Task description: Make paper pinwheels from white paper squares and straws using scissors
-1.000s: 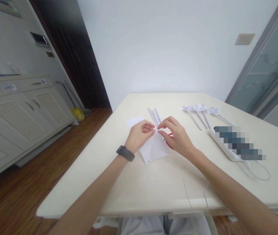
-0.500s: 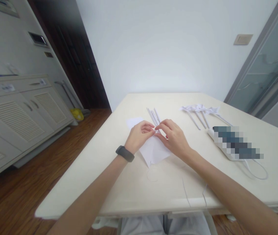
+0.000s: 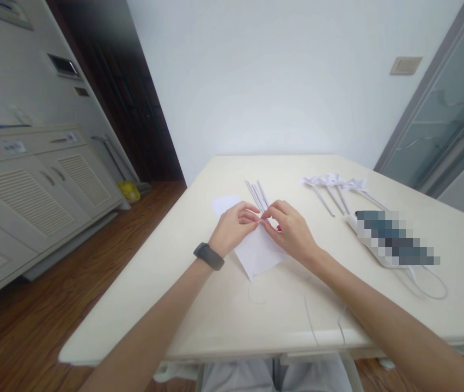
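My left hand (image 3: 235, 227), with a dark band on its wrist, is closed in a pinch on the upper edge of a white sheet of paper (image 3: 258, 257). Fingertip to fingertip with it, my right hand (image 3: 291, 227) pinches the same edge. The sheet slopes down toward me, its lower corner near the tabletop. Something small and red (image 3: 279, 228) peeks out by the right fingers; its kind is hidden. Just beyond the hands lie several thin white paper sticks (image 3: 256, 195). Another white paper (image 3: 224, 203) shows behind my left hand.
On the cream table (image 3: 166, 294), several white folded-paper pinwheels on sticks (image 3: 332, 182) lie to the right. Nearer is a blurred-out white object (image 3: 368, 244) with a cord (image 3: 436, 296). Thin white strands (image 3: 310, 321) lie near the front edge. A wall (image 3: 273, 81) stands behind.
The sheet has shifted very slightly to the right and its lower corner looks flatter. My fingertips have drawn closer together at its upper edge; a bit more of the red thing shows.
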`<move>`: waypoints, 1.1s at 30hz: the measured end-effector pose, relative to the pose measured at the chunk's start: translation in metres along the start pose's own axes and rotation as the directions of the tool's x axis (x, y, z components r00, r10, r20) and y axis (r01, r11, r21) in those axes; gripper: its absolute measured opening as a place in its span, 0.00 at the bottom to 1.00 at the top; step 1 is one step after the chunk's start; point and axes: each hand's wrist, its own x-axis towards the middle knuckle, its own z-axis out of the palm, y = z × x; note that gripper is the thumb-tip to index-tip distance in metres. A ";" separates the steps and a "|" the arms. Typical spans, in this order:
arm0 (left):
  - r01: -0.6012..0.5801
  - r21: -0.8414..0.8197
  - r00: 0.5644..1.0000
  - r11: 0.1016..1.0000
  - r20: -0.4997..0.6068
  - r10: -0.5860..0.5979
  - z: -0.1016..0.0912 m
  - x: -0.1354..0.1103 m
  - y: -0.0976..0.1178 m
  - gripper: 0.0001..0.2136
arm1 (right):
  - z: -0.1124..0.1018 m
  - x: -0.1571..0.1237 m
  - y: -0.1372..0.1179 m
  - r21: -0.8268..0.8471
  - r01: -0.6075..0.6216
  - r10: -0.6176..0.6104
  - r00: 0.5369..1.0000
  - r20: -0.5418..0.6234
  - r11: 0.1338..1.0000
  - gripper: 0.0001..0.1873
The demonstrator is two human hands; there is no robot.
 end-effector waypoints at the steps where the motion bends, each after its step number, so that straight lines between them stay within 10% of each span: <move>1: 0.003 -0.001 1.000 1.000 0.014 -0.003 0.000 0.000 0.000 0.11 | 0.000 0.000 0.001 0.006 -0.004 0.004 1.000 -0.004 1.000 0.05; 14: 0.094 0.018 0.951 0.995 0.293 -0.095 0.001 -0.004 0.000 0.09 | -0.011 0.007 0.000 0.178 -0.014 0.033 0.994 -0.106 0.984 0.05; 33: 0.178 -0.146 0.963 0.973 0.232 -0.141 -0.011 -0.005 0.013 0.11 | -0.022 0.007 0.000 0.251 0.067 -0.051 0.996 -0.071 0.966 0.07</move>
